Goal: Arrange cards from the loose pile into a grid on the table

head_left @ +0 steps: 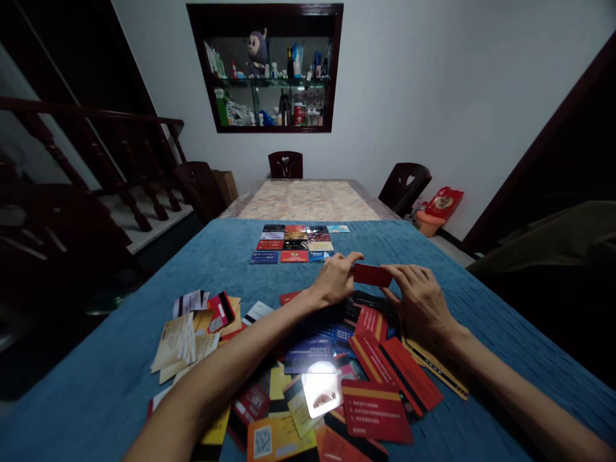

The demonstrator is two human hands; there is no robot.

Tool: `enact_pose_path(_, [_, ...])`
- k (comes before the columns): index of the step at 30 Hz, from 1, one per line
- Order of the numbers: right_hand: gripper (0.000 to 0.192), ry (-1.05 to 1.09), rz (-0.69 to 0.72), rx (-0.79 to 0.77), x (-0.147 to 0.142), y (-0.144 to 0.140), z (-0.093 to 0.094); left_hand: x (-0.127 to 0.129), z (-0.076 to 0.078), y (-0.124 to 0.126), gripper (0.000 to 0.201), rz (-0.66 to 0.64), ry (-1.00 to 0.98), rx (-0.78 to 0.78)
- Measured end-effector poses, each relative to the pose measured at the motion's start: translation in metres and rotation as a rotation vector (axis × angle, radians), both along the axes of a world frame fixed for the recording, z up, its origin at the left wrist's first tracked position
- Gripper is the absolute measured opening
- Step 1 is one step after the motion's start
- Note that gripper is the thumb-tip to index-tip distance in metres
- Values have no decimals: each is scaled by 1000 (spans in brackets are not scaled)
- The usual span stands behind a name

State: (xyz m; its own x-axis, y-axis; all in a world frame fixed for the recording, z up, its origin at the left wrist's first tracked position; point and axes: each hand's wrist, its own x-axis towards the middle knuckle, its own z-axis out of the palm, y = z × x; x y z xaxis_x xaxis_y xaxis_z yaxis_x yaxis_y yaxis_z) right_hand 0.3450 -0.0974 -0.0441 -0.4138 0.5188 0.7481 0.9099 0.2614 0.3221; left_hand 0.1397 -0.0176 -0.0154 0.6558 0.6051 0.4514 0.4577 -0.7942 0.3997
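Left hand (pixel 335 277) and right hand (pixel 419 296) pinch flat red plastic card (pixel 371 274) between fingertips above scattered card pile (pixel 308 372) on blue tablecloth (pixel 96 378).

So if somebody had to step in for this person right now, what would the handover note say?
Left hand and right hand: both pinch one red card, held just above the blue cloth.
Done: a neat grid of cards lies in rows further up the cloth.
Left: a loose pile of cards sits jumbled under the forearms, many overlapping, some face down.
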Motion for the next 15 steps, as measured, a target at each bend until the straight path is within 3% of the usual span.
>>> enact_pose_path(7, [36,-33,21,-47,-1,10,9,-10,16,0,49,-39,143,190])
enact_pose_path(15, [40,41,65,-98,-6,34,25,-20,29,8,40,5,233,362])
